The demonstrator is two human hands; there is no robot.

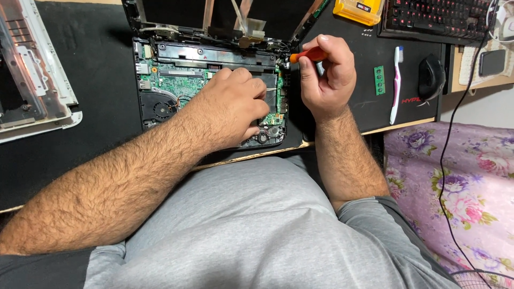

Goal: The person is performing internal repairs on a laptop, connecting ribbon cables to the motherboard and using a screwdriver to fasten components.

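laptop [214, 80] opened, green board bare | R hand [324, 75] grips orange screwdriver [309, 55]

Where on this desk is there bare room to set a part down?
Bare black mat lies between the opened laptop and the white panel. A smaller patch sits between the right hand, holding the orange screwdriver, and the toothbrush. It is crowded near the mouse, keyboard and yellow case.
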